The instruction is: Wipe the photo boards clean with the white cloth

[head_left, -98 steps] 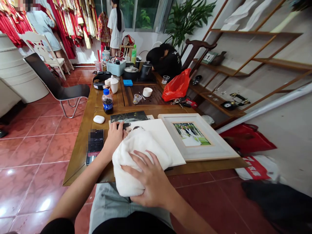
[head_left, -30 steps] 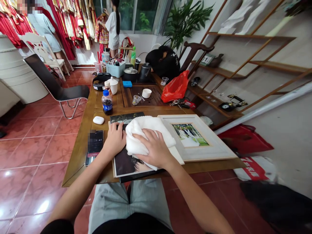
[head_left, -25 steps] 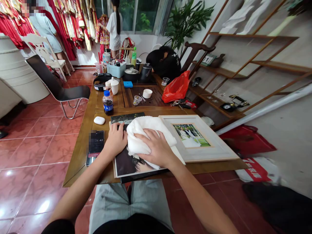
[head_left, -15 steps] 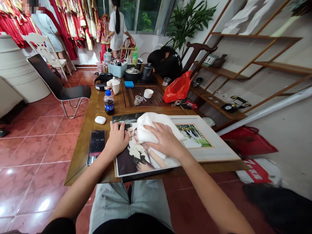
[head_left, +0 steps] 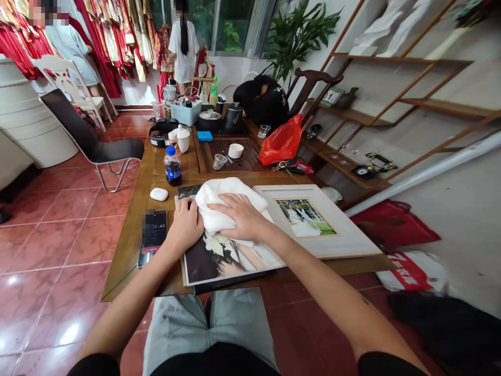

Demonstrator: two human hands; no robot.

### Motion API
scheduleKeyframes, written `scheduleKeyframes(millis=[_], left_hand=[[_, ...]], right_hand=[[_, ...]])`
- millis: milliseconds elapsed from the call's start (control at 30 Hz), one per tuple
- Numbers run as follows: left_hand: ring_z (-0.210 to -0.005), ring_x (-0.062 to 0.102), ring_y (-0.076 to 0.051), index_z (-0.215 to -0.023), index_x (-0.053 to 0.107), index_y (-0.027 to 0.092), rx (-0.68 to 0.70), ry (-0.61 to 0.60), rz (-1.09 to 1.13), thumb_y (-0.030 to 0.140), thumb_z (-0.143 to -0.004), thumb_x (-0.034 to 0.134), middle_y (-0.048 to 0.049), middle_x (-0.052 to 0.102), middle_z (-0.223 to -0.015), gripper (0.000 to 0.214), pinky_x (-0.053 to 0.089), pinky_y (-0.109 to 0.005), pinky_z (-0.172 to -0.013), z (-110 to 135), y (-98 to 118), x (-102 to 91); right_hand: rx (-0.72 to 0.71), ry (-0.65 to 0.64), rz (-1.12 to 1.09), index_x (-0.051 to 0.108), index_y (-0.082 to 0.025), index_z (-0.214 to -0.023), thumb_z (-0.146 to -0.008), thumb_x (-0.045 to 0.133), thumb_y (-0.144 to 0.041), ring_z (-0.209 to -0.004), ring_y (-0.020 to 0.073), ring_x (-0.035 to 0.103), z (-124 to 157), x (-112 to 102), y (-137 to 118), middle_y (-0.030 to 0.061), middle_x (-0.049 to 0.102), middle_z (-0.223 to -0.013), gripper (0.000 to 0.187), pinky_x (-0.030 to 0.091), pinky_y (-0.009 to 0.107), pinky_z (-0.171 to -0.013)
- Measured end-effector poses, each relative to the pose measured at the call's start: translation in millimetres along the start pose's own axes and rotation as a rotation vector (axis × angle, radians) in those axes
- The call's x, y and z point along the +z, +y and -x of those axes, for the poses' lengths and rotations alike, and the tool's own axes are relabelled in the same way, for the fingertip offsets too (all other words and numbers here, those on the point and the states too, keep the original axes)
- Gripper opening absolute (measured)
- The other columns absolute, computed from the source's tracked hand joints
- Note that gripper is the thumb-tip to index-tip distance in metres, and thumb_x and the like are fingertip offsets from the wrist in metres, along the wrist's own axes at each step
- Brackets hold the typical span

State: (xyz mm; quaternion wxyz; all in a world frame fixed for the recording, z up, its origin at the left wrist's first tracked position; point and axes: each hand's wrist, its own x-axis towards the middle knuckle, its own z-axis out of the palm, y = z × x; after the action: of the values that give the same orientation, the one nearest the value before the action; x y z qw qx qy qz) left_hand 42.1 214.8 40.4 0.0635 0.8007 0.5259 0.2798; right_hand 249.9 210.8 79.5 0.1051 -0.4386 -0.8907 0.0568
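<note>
Right hand [head_left: 243, 216] is palm-down, fingers spread over a bunched white towel [head_left: 213, 220] covering part of the photo print [head_left: 230, 261]. Left hand [head_left: 186, 222] rests on the print's edge, fingers slightly bent. Framed picture [head_left: 305, 216] right alongside, phone [head_left: 154, 235] over left.

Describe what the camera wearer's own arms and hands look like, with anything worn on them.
The left hand and right hand are bare, with no gloves, and no rings or watch can be seen. Black sleeves, left and right, end near the elbows, leaving both forearms uncovered. The right forearm bears a small dark mark, too small to identify.
</note>
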Motion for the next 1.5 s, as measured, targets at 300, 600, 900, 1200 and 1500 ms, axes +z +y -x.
scheduleKeyframes(millis=[300, 600, 900, 1200, 1500], left_hand=[[-0.128, 0.048, -0.033, -0.135, 0.052, 0.010, -0.006, 0.015, -0.004, 0.020, -0.096, 0.043, -0.0177, 0.052, -0.126, 0.042, 0.036, -0.058, -0.116, 0.3, 0.3, 1.5], [-0.127, 0.048, -0.034, -0.135, 0.053, 0.006, -0.024, -0.001, -0.005, 0.020, -0.096, 0.042, -0.0196, 0.052, -0.127, 0.043, 0.036, -0.057, -0.116, -0.1, 1.8, -0.2], [-0.128, 0.049, -0.033, -0.134, 0.053, 0.009, -0.020, 0.030, -0.006, 0.020, -0.096, 0.044, -0.0182, 0.052, -0.126, 0.041, 0.038, -0.057, -0.115, 0.8, 1.5, 2.0], [-0.128, 0.049, -0.033, -0.135, 0.053, 0.008, -0.040, 0.018, 0.003, 0.019, -0.097, 0.045, -0.0181, 0.052, -0.126, 0.041, 0.039, -0.054, -0.114, 0.2, 2.2, 1.4], [-0.128, 0.049, -0.032, -0.135, 0.053, 0.009, -0.031, 0.025, 0.017, 0.019, -0.095, 0.044, -0.0179, 0.053, -0.125, 0.042, 0.038, -0.055, -0.115, 0.6, 2.8, 0.7]], right_hand=[[0.099, 0.059, 0.030, 0.053, -0.027, -0.146, -0.083, 0.068, -0.044, -0.135, 0.0361, 0.042, 18.6, 0.2, 21.7, 0.0156, 0.051, -0.146, 0.067, 0.031, 0.054, -0.108], [0.239, 0.144, 0.081, 0.052, -0.025, -0.146, -0.087, 0.062, -0.044, -0.129, 0.0365, 0.046, 46.7, 1.3, 41.8, 0.0162, 0.053, -0.141, 0.063, 0.037, 0.052, -0.102], [0.148, 0.082, 0.100, 0.054, -0.024, -0.146, -0.082, 0.069, -0.049, -0.135, 0.0388, 0.041, 40.0, 6.8, -4.2, 0.0203, 0.049, -0.147, 0.070, 0.029, 0.056, -0.108], [0.110, 0.069, 0.022, 0.054, -0.026, -0.145, -0.079, 0.072, -0.045, -0.138, 0.0371, 0.040, 40.2, 8.9, -25.5, 0.0190, 0.050, -0.147, 0.072, 0.026, 0.055, -0.111], [0.275, 0.185, 0.120, 0.053, -0.025, -0.145, -0.084, 0.064, -0.051, -0.131, 0.0371, 0.046, 69.1, 14.4, 9.2, 0.0167, 0.053, -0.142, 0.068, 0.035, 0.053, -0.104]])
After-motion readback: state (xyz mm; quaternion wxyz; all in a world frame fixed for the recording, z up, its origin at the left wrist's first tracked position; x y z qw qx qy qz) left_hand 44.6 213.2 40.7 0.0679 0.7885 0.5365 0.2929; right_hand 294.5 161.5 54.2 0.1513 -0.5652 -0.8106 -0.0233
